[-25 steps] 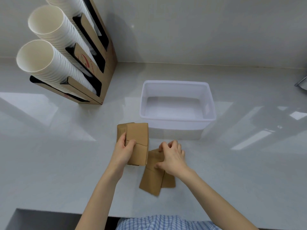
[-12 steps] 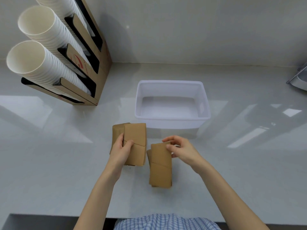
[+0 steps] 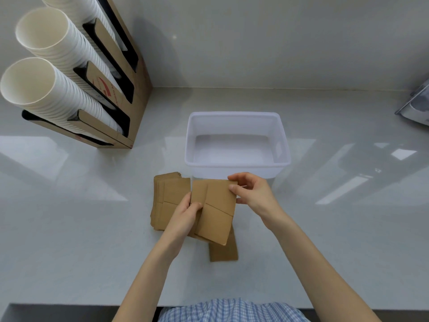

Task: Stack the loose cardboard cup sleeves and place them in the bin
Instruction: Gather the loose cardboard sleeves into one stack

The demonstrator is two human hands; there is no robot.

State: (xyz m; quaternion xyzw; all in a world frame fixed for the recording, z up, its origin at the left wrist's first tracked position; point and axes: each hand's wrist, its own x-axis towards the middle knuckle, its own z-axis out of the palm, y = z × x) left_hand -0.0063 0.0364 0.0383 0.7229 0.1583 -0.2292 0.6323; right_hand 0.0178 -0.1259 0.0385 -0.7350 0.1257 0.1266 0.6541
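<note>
- A person's two bare hands work over a pale, glossy counter, seen from above.
- The right hand pinches the top right corner of a flat brown cardboard sleeve between thumb and fingers, closed on it and holding it tilted just above the counter.
- The left hand meets the same sleeve at its left edge, thumb on its face; the fingers are curled, and part of the hand lies over a stack of sleeves.
- That stack sits just left of the held sleeve, lying flat on the counter with its edges slightly fanned.
- Below the grip, partly hidden under the held sleeve, another loose sleeve lies flat on the counter.
- Just beyond the grip stands the white plastic bin, with nothing inside; the right hand's fingertips are near its front wall.
- Far to the upper left of the grip, a cardboard dispenser holds tilted columns of white paper cups.
- A blue checked shirt shows at the bottom edge.
</note>
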